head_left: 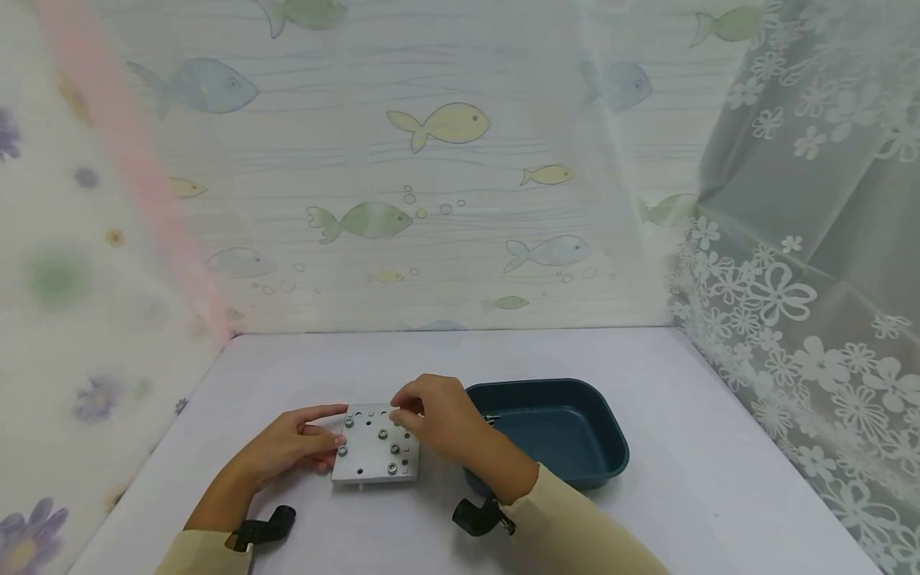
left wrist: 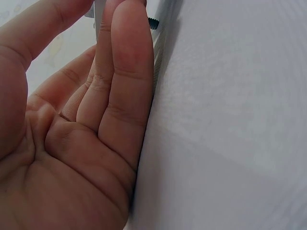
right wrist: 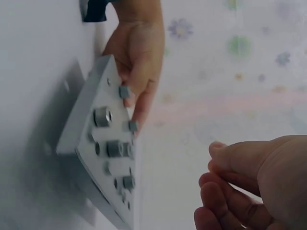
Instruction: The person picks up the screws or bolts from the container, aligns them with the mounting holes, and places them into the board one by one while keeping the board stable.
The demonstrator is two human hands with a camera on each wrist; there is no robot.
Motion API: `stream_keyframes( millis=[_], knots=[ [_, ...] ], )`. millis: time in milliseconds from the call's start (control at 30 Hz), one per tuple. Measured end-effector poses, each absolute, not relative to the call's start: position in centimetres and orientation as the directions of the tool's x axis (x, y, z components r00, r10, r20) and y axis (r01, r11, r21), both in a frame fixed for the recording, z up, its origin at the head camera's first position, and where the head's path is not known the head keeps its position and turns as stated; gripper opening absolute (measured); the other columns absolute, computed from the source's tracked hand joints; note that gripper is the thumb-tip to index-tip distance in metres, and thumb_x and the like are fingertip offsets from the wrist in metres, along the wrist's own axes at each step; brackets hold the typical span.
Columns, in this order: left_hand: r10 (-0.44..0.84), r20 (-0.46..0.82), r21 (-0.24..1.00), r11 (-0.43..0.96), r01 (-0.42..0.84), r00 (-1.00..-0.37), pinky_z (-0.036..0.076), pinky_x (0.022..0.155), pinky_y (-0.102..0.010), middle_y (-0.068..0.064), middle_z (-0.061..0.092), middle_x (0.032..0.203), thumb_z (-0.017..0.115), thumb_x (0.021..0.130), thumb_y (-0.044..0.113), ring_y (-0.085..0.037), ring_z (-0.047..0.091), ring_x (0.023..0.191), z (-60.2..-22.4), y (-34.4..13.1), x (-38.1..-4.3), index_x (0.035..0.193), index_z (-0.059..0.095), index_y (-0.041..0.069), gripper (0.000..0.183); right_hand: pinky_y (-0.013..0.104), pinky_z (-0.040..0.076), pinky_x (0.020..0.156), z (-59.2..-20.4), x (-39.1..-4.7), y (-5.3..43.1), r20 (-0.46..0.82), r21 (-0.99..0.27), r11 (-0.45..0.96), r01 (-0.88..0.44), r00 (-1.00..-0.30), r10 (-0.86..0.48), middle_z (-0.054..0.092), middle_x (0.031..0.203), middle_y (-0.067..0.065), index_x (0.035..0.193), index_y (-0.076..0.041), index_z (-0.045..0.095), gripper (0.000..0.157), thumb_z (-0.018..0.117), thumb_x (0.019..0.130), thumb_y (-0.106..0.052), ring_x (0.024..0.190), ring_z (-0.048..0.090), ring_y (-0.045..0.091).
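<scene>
silver plate lies on the white table, between 2 hands. nearest are 2 pale sleeves and a black device at each wrist. the left hand grips the plate's left side, its thumb at the top edge and other fingers lower down, probably so the plate cannot slide or tip. a dark threaded tip pokes out below, which may be why the plate seems to sit slightly proud of the table. at least 5 screws stand upright in it, heads raised, with bare holes among them.

the right hand hovers over the far right corner, fingers bent in toward the thumb with barely any gap; whether they hold something cannot be told. its forearm crosses the near left part of the dark blue tray, hiding some of it; small brass-coloured pieces peep out beside the arm. the tray sits at the right, likely for an easy reach. farther back hangs a fish-print curtain, with a lace curtain at the right.
</scene>
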State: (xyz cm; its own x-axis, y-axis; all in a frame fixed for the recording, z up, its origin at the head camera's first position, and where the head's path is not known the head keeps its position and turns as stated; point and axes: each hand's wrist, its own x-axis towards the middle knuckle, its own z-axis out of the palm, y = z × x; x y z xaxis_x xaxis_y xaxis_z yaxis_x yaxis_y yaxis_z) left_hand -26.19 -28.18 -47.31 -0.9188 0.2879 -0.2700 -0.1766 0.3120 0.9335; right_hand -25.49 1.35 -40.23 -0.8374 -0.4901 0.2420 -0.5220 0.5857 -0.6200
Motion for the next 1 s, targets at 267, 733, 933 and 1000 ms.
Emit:
stream_keyframes(
  millis=[267,733,933,1000],
  knots=[
    [0.293,-0.269,0.937,0.3,-0.179,-0.917,0.064,0.071,-0.033,-0.014,0.077,0.104,0.082,0.09,0.026,-0.021,0.072,0.079,-47.5,-28.2,-26.5,0.159,0.039,0.007,0.084,0.02,0.055,0.075,-39.3,-26.2,4.6,0.213,-0.643,0.569,-0.513,-0.833,-0.51,0.069,0.098,-0.013,0.109,-0.02,0.079,0.014,0.076,0.096,-0.024,0.085,0.061,0.003],
    [0.283,-0.265,0.935,0.311,-0.173,-0.922,0.064,0.071,-0.033,-0.014,0.077,0.102,0.082,0.09,0.026,-0.021,0.072,0.08,-47.5,-28.2,-26.1,0.159,0.038,0.007,0.084,0.025,0.058,0.076,-39.1,-28.7,9.7,0.136,-0.677,0.535,-0.505,-0.801,-0.583,0.071,0.095,-0.015,0.109,-0.025,0.079,0.013,0.075,0.097,-0.027,0.085,0.065,0.007],
    [0.281,-0.257,0.936,0.312,-0.165,-0.925,0.064,0.072,-0.034,-0.013,0.077,0.101,0.083,0.09,0.026,-0.021,0.072,0.08,-47.5,-28.2,-26.1,0.159,0.039,0.007,0.084,0.028,0.059,0.083,-39.6,-30.0,11.6,0.062,-0.712,0.521,-0.471,-0.781,-0.621,0.074,0.1,-0.016,0.109,-0.026,0.079,0.012,0.074,0.098,-0.027,0.093,0.068,0.008],
    [0.282,-0.257,0.937,0.309,-0.166,-0.924,0.064,0.072,-0.034,-0.013,0.077,0.101,0.083,0.09,0.026,-0.021,0.072,0.08,-47.5,-28.2,-26.1,0.159,0.039,0.006,0.084,0.028,0.059,0.085,-40.0,-30.5,12.2,0.044,-0.709,0.524,-0.471,-0.772,-0.634,0.074,0.1,-0.016,0.11,-0.025,0.079,0.013,0.074,0.098,-0.027,0.094,0.068,0.008]
  ],
)
